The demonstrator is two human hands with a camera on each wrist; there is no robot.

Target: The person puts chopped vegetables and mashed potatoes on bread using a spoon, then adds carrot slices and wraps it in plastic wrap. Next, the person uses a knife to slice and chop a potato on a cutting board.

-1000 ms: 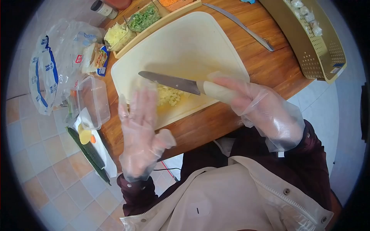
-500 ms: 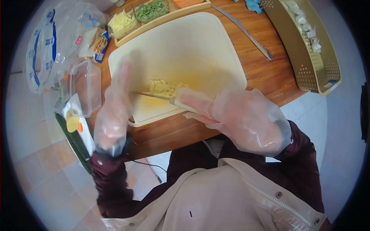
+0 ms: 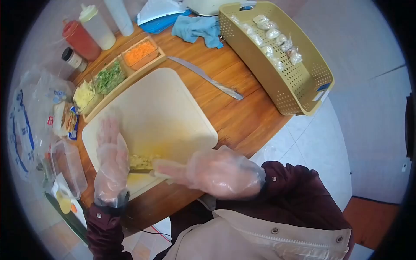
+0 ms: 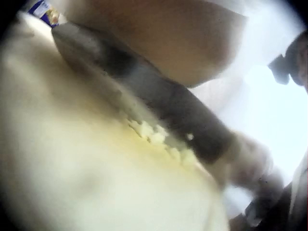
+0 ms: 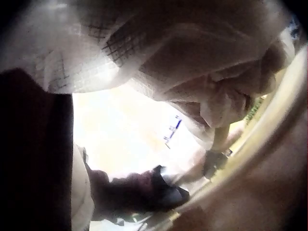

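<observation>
My right hand [image 3: 221, 173], in a clear plastic glove, grips the pale handle of a kitchen knife [image 4: 159, 91]. The blade lies low along the near side of a small heap of finely chopped pale yellow bits [image 3: 142, 161] on the white cutting board [image 3: 164, 104]. Some bits lie against the blade in the left wrist view. At the board's left side is my gloved left hand [image 3: 112, 160], fingers extended and pointing away from me, close to the knife tip. In the right wrist view the glove covers most of the handle.
Beyond the board, a wooden tray [image 3: 125, 82] holds glass dishes of orange, green and pale chopped food. A second knife [image 3: 208, 79] lies to the right, near a tan basket [image 3: 277, 86] with wrapped pieces. A clear plastic box [image 3: 69, 169] and plastic bag stand left.
The knife has come down from above the board to beside the chopped bits. My left hand has shifted from near them to the board's left side. The head view has swung, showing more of the table's far side.
</observation>
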